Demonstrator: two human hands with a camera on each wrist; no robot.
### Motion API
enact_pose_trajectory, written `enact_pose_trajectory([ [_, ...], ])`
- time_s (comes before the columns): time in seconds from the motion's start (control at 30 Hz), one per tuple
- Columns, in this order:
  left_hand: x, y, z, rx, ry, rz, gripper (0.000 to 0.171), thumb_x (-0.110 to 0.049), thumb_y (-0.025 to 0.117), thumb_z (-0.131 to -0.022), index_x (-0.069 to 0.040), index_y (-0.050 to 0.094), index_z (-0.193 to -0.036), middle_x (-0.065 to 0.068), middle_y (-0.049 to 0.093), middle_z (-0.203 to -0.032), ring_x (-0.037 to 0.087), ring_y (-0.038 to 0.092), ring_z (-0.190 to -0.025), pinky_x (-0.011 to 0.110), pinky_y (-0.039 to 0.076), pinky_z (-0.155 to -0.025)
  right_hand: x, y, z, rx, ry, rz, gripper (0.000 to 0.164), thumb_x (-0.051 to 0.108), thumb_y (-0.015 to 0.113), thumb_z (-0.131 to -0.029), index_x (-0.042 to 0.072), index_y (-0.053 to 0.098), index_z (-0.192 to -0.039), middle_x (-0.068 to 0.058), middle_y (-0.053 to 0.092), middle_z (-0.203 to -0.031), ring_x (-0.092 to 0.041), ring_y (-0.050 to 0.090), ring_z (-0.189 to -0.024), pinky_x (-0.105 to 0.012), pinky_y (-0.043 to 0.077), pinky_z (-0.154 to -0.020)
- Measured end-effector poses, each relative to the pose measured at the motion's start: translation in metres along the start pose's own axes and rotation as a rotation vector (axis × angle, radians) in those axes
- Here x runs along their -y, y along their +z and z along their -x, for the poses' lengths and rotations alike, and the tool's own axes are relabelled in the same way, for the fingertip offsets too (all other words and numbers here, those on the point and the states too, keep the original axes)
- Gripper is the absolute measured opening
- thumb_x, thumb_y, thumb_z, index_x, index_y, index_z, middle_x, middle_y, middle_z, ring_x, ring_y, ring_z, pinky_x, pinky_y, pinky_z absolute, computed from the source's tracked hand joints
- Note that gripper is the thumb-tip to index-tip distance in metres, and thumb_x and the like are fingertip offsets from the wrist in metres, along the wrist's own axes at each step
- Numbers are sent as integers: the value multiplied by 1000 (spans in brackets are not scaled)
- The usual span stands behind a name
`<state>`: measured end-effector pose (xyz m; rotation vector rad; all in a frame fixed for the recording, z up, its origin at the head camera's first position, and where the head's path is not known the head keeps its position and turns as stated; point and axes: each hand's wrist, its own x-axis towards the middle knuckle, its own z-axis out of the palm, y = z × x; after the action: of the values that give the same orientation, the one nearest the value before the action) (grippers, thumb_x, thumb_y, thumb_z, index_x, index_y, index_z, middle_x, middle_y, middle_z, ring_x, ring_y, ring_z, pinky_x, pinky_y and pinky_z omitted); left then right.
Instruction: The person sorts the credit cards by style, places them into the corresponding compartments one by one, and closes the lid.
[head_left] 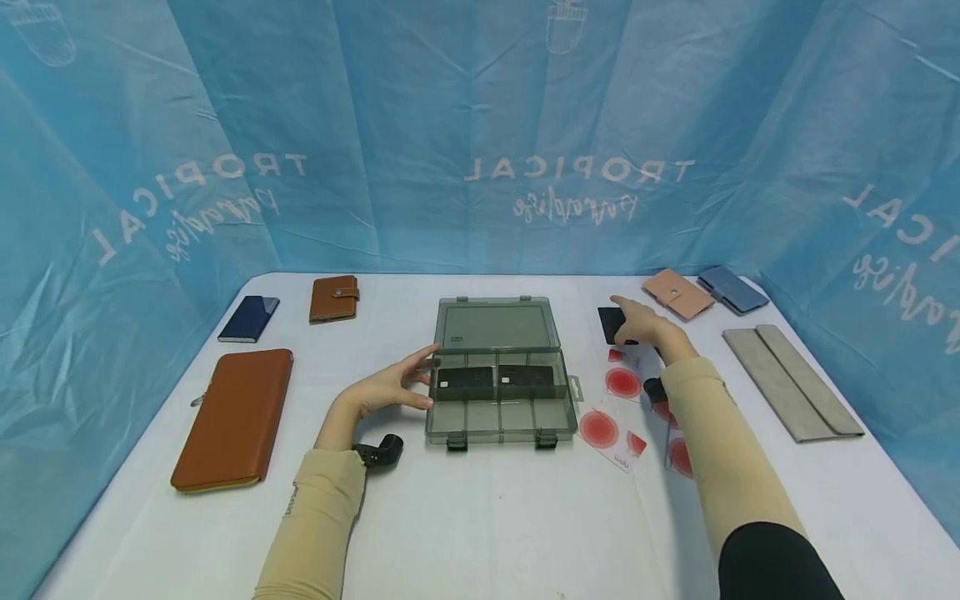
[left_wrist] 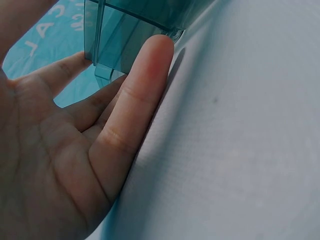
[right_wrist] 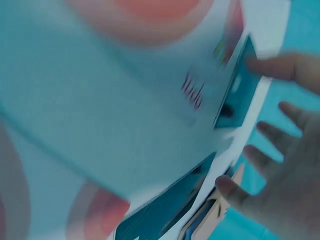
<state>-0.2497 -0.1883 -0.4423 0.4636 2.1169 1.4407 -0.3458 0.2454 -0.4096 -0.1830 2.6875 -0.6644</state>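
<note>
A translucent grey-green plastic divider box (head_left: 465, 414) lies with its lid (head_left: 495, 325) swung back. Two dark flat pieces (head_left: 465, 377) lie across its compartments. My left hand (head_left: 390, 387) rests at the box's left side, fingers spread, with the thumb at the near part and a finger close to the hinge. In the left wrist view, a straight digit lies against the box's corner. My right hand (head_left: 643, 325) reaches over a black card (head_left: 609, 323) at the right. Its fingers are spread in the right wrist view, one tip by a dark card (right_wrist: 237, 90).
White sheets with red circles (head_left: 598, 429) lie right of the box. On the left are a brown zip case (head_left: 236, 421), a navy notebook (head_left: 247, 319) and a brown snap wallet (head_left: 332, 298). Far right hold a pink wallet (head_left: 678, 293), a blue wallet (head_left: 732, 289) and a grey sleeve (head_left: 791, 383).
</note>
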Motion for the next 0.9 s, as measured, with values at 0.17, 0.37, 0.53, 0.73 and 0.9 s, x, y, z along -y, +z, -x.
enact_pose_trajectory([
  [0.17,1,0,-1,-2,4,-3,99,-14,75,-77,-26,10,-150,15,13,-152,35,31,-130,59,24,-101,-3,-4,0,113,40,18,88,12,64,-80,3,9,-148,-28,8,-149,-46,13,-133,-61,19,-103],
  [0.37,1,-1,-1,-1,4,3,98,-14,75,-77,-27,10,-150,15,13,-152,35,30,-130,59,26,-100,-2,-6,4,85,95,208,91,39,75,-73,7,26,-144,-31,18,-142,-50,17,-127,-66,26,-95],
  [0.53,1,-1,-2,-2,4,4,98,-14,75,-77,-28,11,-150,14,14,-152,35,31,-130,58,27,-100,-4,-3,8,46,121,227,95,51,75,-69,11,28,-141,-35,22,-138,-52,20,-125,-70,20,-94],
  [0.73,1,0,-2,-1,-2,10,98,-12,75,-77,-28,10,-150,14,13,-152,34,30,-130,58,27,-100,-9,3,7,-65,141,193,91,51,73,-71,4,33,-138,-34,29,-133,-51,23,-124,-72,12,-95],
  [0.9,2,1,-1,0,3,13,97,-12,74,-78,-27,10,-150,15,13,-152,35,30,-130,58,27,-100,-6,6,8,-249,179,-83,59,36,64,-84,-3,48,-126,-27,46,-124,-40,42,-112,-60,26,-95],
])
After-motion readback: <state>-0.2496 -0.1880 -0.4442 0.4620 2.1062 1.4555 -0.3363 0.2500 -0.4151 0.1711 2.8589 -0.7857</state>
